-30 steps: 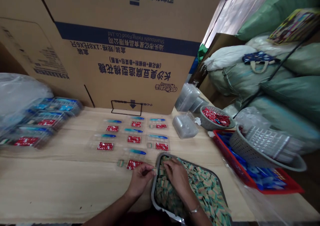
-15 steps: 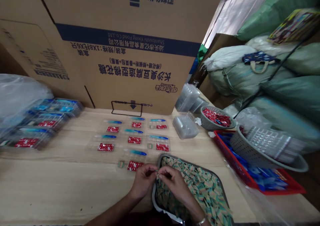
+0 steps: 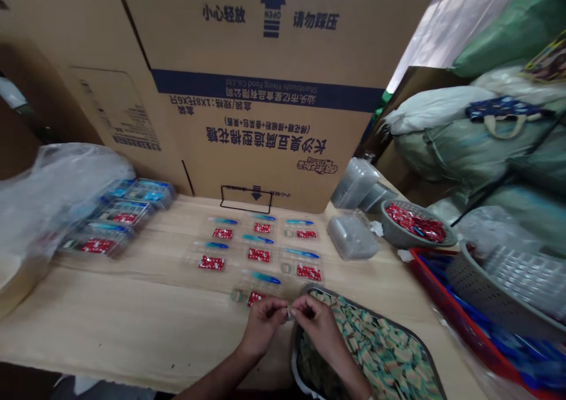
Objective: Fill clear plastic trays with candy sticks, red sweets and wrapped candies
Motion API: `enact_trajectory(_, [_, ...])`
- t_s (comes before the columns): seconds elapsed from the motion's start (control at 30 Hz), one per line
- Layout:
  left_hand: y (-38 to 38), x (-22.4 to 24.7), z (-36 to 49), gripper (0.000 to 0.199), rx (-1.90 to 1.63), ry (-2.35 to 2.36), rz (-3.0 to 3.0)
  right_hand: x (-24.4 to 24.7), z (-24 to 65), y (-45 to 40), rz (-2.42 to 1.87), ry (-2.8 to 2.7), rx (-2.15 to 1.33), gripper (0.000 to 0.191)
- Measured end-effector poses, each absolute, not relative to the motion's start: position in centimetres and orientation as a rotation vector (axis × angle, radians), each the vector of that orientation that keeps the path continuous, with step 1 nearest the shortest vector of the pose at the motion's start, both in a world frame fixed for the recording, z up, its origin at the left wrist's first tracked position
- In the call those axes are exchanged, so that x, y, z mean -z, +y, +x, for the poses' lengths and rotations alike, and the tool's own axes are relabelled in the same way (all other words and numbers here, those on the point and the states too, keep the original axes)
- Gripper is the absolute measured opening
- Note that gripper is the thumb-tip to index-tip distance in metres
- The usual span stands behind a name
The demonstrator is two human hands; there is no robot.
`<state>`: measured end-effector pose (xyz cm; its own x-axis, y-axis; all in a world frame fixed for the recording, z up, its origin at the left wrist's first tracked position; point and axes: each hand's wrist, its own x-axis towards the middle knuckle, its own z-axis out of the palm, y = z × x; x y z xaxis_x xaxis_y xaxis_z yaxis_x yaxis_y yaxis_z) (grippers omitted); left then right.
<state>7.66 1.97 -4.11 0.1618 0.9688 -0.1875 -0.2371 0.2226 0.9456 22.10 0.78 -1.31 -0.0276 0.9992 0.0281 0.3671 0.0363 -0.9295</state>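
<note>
**A:** What was the biggest thing in front of the person?

**B:** A large cardboard carton (image 3: pixel 265 123) with blue printing stood at the back of the worktop (image 3: pixel 110 329). Green woven sacks (image 3: pixel 446 141) were piled up on the right.

**A:** And what lay on the worktop?

**B:** Clear plastic trays (image 3: pixel 212 253) lay in rows, and each one held a red packet and a thin blue item. To the right there was a grey basket (image 3: pixel 398 232) of red packets, and beyond it a red crate (image 3: pixel 442 297). Nearest to the person was a metal tray (image 3: pixel 375 314), full of small green and cream sachets (image 3: pixel 375 359).

**A:** How were the two hands?

**B:** The left hand (image 3: pixel 263 327) and the right hand (image 3: pixel 318 329) were close together above the near corner of the metal tray. Their fingertips (image 3: pixel 283 310) pinched one small pale sachet (image 3: pixel 290 313) from both sides.

**A:** How did that sachet look, and where was it?

**B:** Fingers hid most of it, so I could not see its pattern well. It was exactly between the hands, just above the tray's rim and near the closest clear plastic tray.
</note>
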Motion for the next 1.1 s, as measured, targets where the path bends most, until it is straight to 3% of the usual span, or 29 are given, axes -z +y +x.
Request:
enact_trajectory(0.37, [3.3, 4.1, 3.7, 0.03, -1.248, 1.027, 0.88, 0.5, 17.8, 4.0, -1.35, -1.825, -1.026, 0.013])
enact_trajectory(0.5, [4.8, 4.4, 2.0, 0.025, -1.233, 1.123, 0.977, 1.5, 16.0, 5.7, -1.342, -1.826, -1.011, 0.019])
enact_trajectory(0.63, [7.5, 3.6, -0.6, 0.017, -1.077, 1.325, 1.465, 2.8, 16.1, 8.8, -1.337, -1.734, -1.084, 0.014])
enact_trajectory(0.8, [10.0, 3.0, -2.8, 0.041, -0.546, 1.802, 2.216, 3.6, 15.7, 14.4, -1.388, -1.671, -1.012, 0.016])
enact_trajectory(0.9, [10.1, 3.6, -2.8, 0.047, -0.304, 1.85, 2.331, 4.3, 13.1, 16.7, -1.404, -1.727, -0.969, 0.013])
enact_trajectory(1.1, [9.8, 3.9, -2.5, 0.051, -0.197, 1.859, 2.312, 5.3, 9.3, 17.0, -1.521, -1.887, -0.781, 0.013])
